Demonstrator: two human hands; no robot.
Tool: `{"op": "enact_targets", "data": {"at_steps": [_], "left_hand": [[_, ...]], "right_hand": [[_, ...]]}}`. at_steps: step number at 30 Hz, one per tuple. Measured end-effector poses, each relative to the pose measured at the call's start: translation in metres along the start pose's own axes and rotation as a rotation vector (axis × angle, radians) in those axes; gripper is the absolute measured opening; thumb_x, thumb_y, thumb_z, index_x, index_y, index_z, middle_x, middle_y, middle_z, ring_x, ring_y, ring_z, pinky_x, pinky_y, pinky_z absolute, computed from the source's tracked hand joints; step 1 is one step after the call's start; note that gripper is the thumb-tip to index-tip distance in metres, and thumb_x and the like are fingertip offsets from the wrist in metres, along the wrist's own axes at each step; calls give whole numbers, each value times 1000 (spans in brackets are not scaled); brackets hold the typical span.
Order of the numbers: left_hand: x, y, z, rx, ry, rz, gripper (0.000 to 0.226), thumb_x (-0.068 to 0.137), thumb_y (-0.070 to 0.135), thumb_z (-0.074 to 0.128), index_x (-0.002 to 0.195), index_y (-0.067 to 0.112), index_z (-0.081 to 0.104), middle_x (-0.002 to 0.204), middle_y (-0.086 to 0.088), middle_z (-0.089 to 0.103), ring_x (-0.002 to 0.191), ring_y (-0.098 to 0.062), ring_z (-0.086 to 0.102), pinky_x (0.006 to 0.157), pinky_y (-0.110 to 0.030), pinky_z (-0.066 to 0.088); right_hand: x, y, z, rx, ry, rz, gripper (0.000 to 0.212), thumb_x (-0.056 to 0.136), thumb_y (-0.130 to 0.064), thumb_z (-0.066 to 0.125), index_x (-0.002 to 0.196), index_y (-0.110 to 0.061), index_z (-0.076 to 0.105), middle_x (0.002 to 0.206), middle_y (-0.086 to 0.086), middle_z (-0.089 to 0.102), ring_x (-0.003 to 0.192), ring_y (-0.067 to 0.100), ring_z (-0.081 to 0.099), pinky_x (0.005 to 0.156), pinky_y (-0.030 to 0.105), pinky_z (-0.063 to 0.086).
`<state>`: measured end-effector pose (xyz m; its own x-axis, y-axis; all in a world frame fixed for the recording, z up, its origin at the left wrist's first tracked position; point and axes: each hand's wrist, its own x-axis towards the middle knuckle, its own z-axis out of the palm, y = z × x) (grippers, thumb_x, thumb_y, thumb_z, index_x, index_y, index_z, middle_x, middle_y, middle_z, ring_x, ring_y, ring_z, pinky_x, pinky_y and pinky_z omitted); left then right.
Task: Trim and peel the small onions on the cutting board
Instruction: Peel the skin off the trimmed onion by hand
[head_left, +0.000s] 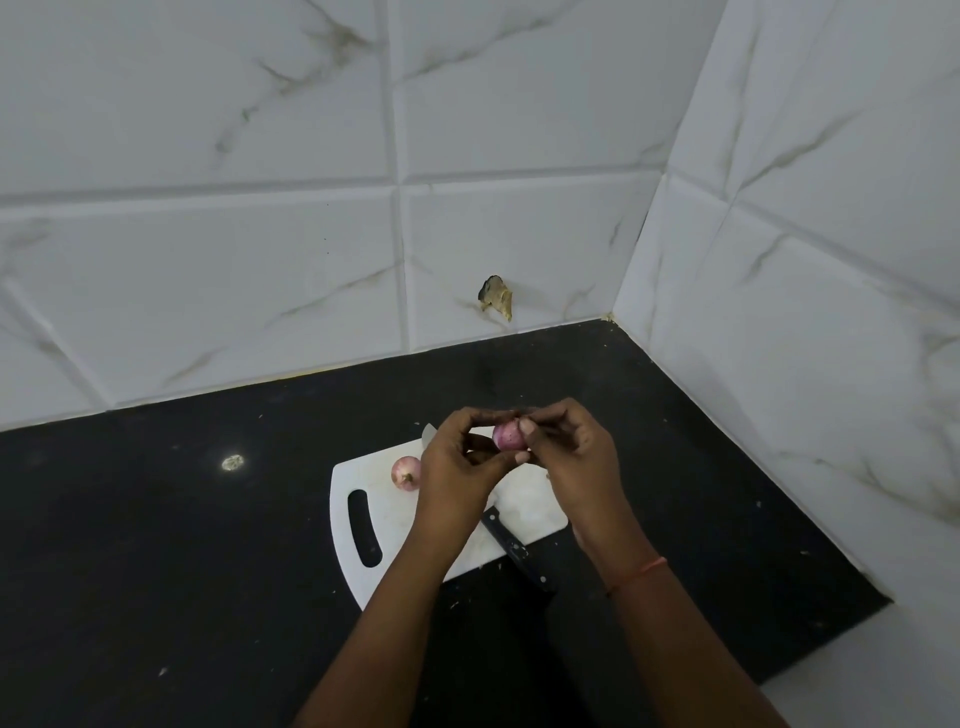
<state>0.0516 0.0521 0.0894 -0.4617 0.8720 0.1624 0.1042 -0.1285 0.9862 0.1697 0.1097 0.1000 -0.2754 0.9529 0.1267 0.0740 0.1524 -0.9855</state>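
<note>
A small purple onion (509, 436) is held in the air above the white cutting board (363, 483). My left hand (460, 467) grips it from the left and my right hand (571, 457) pinches its right side with thumb and fingers. A second small onion (406, 472), pink-skinned, lies on the board left of my hands. A knife with a black handle (514, 551) rests on the board under my hands, its blade tip (428, 432) poking out at the board's far edge.
The board sits on a black countertop (182, 545) in a corner of white marble-look tiled walls (779, 312). Small scraps and specks dot the counter. A chipped hole (496, 296) marks the back wall. The counter's right edge (831, 639) is close.
</note>
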Motion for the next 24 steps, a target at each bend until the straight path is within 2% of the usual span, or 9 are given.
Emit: {"op": "enact_targets", "data": {"at_steps": [3, 5, 7, 9, 12, 15, 18, 21, 24], "left_hand": [[-1, 3, 0, -14, 15, -23, 34, 74, 7, 84, 101, 17, 67, 99, 8, 72, 80, -5, 70, 69, -14, 53], [0, 6, -2, -63, 30, -52, 33, 76, 6, 83, 102, 15, 65, 100, 9, 72, 82, -3, 70, 70, -12, 52], [3, 7, -5, -100, 21, -73, 35, 76, 4, 81, 106, 12, 64, 105, 3, 71, 90, -5, 71, 75, -15, 54], [3, 6, -7, -146, -4, -101, 36, 78, 3, 80, 109, 11, 62, 109, 0, 71, 97, -10, 71, 78, -17, 55], [-1, 6, -7, -225, -38, -141, 37, 81, 3, 78, 112, 11, 60, 113, 2, 71, 102, -11, 71, 78, -15, 53], [-2, 6, -1, -209, -7, -111, 34, 80, 0, 77, 108, 10, 60, 109, 2, 71, 100, -9, 70, 79, -17, 55], [-4, 9, 4, -118, 28, -20, 31, 82, -3, 74, 103, 14, 62, 102, 8, 71, 95, 0, 68, 76, -13, 53], [-4, 9, 0, -119, -41, 2, 38, 84, -13, 62, 111, 15, 63, 108, 6, 71, 102, -5, 67, 79, -15, 53], [-1, 9, -11, -198, -87, -90, 39, 94, -1, 56, 125, 21, 63, 118, 5, 70, 103, -11, 69, 81, -22, 56]], "right_hand": [[-1, 0, -1, 27, 55, 41, 2, 90, -11, 68, 90, -12, 67, 88, 3, 73, 82, 10, 71, 63, 20, 53], [-3, 2, -5, 40, 85, 57, 1, 88, -7, 69, 89, -6, 67, 85, 7, 73, 77, 12, 72, 59, 17, 54], [-5, 5, -7, -8, 121, 61, 5, 89, -7, 68, 89, -11, 70, 86, 3, 73, 84, 17, 72, 69, 27, 59], [-5, 8, -8, -88, 151, 48, 14, 93, -10, 63, 96, -23, 69, 96, -8, 71, 94, 11, 68, 82, 30, 58], [-3, 6, -6, -113, 119, 22, 20, 95, -29, 61, 114, -37, 61, 113, -25, 62, 108, 2, 61, 89, 35, 57], [-5, -3, -2, -77, -8, 25, 39, 84, -46, 67, 120, -37, 57, 117, -23, 61, 108, -2, 61, 84, 21, 54], [-10, -5, 4, -22, -49, -10, 29, 85, -28, 73, 112, -30, 63, 110, -12, 68, 103, -1, 65, 82, 14, 53], [-11, -3, 3, 126, 19, 54, 25, 91, -15, 68, 113, -22, 60, 110, -3, 70, 102, 10, 68, 82, 25, 57], [-8, -5, -3, 188, -11, 118, 19, 97, -13, 57, 115, -20, 59, 113, 2, 69, 101, 20, 70, 77, 32, 59]]}}
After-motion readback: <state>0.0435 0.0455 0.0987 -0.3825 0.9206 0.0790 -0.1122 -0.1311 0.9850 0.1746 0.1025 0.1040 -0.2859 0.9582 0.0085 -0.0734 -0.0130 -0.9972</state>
